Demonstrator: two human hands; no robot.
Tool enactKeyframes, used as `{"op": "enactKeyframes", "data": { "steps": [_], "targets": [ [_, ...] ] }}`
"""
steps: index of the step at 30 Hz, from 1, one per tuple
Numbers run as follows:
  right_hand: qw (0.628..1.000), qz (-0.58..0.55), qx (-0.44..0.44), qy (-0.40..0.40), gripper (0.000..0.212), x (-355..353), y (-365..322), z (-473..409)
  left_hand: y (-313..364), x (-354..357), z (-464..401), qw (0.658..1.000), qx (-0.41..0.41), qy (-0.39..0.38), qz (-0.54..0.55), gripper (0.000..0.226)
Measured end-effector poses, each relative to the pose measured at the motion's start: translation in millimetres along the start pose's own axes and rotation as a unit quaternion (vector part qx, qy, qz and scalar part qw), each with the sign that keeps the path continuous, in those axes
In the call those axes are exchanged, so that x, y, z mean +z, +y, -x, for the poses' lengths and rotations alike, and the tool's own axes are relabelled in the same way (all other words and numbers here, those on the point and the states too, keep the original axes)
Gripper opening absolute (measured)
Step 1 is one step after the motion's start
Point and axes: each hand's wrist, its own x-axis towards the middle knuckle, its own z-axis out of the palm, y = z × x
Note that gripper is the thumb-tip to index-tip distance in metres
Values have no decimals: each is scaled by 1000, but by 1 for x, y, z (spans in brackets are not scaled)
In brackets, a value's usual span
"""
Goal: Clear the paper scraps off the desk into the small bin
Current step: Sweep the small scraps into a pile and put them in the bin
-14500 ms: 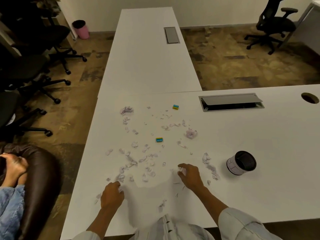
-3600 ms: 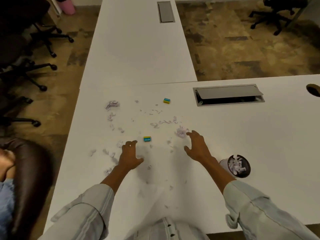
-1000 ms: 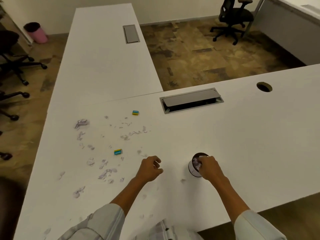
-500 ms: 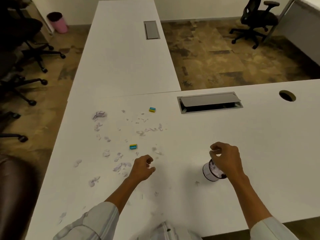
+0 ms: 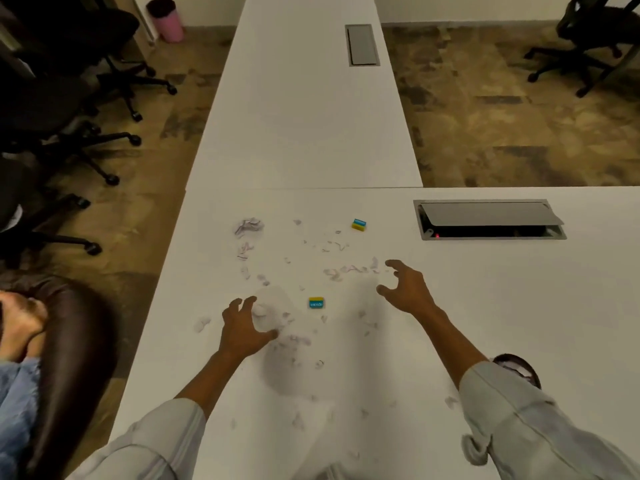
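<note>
Torn paper scraps (image 5: 294, 341) lie scattered over the white desk (image 5: 519, 306), with a crumpled wad (image 5: 248, 226) at the far left and a row of bits (image 5: 349, 270) near the middle. My left hand (image 5: 242, 329) rests on the desk with fingers spread and bent over a scrap, gripping nothing that I can see. My right hand (image 5: 403, 289) hovers with fingers spread beside the row of bits, empty. The small bin (image 5: 519, 368), holding scraps, stands at the lower right, mostly hidden behind my right sleeve.
Two small blue-and-yellow blocks lie among the scraps, one (image 5: 316, 302) between my hands, one (image 5: 358, 224) farther back. A cable hatch (image 5: 488, 220) is set into the desk at right. Office chairs (image 5: 69, 98) and a seated person (image 5: 20, 341) are at left.
My right hand has left the bin and reached forward to the scraps. My left hand has slid forward and opened over the scraps. The view has shifted left.
</note>
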Motion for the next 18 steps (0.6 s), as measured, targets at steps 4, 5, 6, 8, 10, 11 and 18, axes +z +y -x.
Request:
{"op": "enactKeyframes", "data": {
  "steps": [4, 5, 6, 8, 10, 11, 18],
  "targets": [
    [1000, 27, -1, 6, 68, 7, -22, -51, -16, -27, -44, 1000, -5, -2, -26, 106],
    [999, 33, 2, 7, 69, 10, -25, -64, -17, -33, -56, 1000, -4, -3, -30, 108],
    [999, 44, 1, 6, 70, 12, -28, -76, -17, -39, -68, 999, -2, -1, -32, 109],
    [997, 78, -4, -4, 75, 19, -31, -100, -13, -49, -91, 999, 6, 5, -39, 111],
    [993, 118, -9, -18, 80, 27, -33, -120, -8, -56, -114, 998, 24, 5, -57, 113],
    [991, 133, -13, -23, 81, 30, -34, -130, -6, -59, -126, 997, 33, 3, -65, 116],
    [977, 200, -54, -48, 81, 49, -30, -179, 16, -75, -205, 988, 117, -29, -92, 130]
  ]
}}
